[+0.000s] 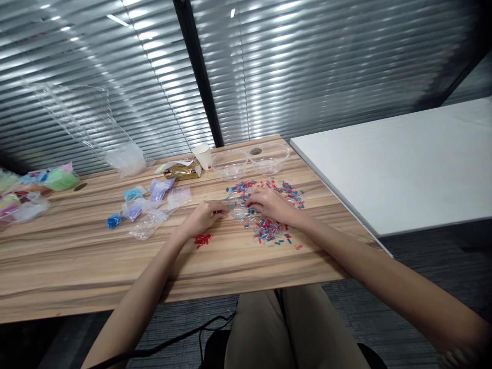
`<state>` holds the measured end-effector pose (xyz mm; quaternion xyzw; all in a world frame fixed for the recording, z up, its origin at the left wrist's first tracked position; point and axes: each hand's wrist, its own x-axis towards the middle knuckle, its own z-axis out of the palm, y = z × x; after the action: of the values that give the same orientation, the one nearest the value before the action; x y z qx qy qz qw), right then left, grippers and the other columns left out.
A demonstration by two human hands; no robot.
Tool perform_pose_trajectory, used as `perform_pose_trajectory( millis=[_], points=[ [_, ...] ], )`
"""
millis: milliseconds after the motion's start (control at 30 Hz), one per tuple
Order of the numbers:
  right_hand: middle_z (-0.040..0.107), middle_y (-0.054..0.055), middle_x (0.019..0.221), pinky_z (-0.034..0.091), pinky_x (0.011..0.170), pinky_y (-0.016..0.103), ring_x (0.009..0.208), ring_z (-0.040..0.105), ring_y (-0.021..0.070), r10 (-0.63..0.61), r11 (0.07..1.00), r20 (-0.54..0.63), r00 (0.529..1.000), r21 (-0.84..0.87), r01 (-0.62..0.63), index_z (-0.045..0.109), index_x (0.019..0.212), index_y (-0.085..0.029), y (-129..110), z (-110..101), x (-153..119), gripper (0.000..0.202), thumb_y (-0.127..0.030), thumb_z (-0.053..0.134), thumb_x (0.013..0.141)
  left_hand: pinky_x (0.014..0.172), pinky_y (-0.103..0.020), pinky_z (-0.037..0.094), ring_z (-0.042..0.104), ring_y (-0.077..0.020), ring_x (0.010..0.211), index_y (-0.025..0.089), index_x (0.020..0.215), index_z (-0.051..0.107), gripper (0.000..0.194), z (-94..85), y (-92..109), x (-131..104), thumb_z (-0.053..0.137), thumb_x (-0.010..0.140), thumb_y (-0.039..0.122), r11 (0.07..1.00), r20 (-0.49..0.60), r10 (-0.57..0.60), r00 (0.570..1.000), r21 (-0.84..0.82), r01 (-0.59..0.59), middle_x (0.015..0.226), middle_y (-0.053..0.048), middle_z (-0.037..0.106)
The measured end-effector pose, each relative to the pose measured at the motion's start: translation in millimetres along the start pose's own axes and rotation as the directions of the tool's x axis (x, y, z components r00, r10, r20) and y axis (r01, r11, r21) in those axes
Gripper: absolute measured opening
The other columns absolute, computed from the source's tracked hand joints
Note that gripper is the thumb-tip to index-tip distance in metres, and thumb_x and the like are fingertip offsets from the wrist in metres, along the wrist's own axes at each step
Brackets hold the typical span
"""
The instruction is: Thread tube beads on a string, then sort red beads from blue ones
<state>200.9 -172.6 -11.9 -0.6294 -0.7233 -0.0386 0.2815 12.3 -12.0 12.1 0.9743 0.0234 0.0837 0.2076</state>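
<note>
Small red, blue and clear plastic pieces (269,229) lie scattered in a loose pile on the wooden table. My right hand (269,204) is over the middle of that pile, its thumb and fingers curled together among the pieces; what they pinch is too small to tell. At the pile's left edge, my left hand (207,216) rests low over the table with its fingers bent and drawn together, and I cannot make out whether a piece is between them. Just below my left hand lies a separate little heap of red pieces (202,240).
Two clear plastic bowls (268,160) stand behind the pile, beside a white paper cup (203,156) and a gold packet (182,169). Small bags of blue and purple bits (161,189) lie to the left. A white table (403,169) adjoins on the right.
</note>
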Motion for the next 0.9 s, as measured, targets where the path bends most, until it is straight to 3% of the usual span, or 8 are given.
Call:
perform_pose_trajectory(
  millis=[567, 900],
  points=[
    [0.058, 0.007, 0.082, 0.035, 0.072, 0.027, 0.081, 0.050, 0.0176, 0.062, 0.998, 0.034, 0.998, -0.004, -0.061, 0.063, 0.081, -0.013, -5.3, -2.3, 2.0, 0.014, -0.006, 0.051, 0.081, 0.076, -0.026, 0.046, 0.061, -0.0151, 0.079, 0.015, 0.088, 0.067, 0.021, -1.0, 1.5, 0.1, 0.049, 0.080, 0.009, 1.000, 0.014, -0.006, 1.000, 0.010, 0.006, 0.087, -0.005, 0.068],
    [0.059, 0.006, 0.078, 0.033, 0.068, 0.027, 0.077, 0.049, 0.0179, 0.115, 0.993, 0.039, 0.993, -0.022, -0.114, 0.061, 0.082, -0.014, -7.9, -0.7, 0.9, 0.011, -0.007, 0.052, 0.081, 0.078, -0.027, 0.046, 0.060, -0.0174, 0.087, 0.015, 0.100, 0.063, 0.026, -0.8, 4.8, -0.9, 0.045, 0.082, 0.008, 0.999, 0.027, -0.018, 0.999, 0.049, 0.016, 0.096, -0.006, 0.066]
  ],
)
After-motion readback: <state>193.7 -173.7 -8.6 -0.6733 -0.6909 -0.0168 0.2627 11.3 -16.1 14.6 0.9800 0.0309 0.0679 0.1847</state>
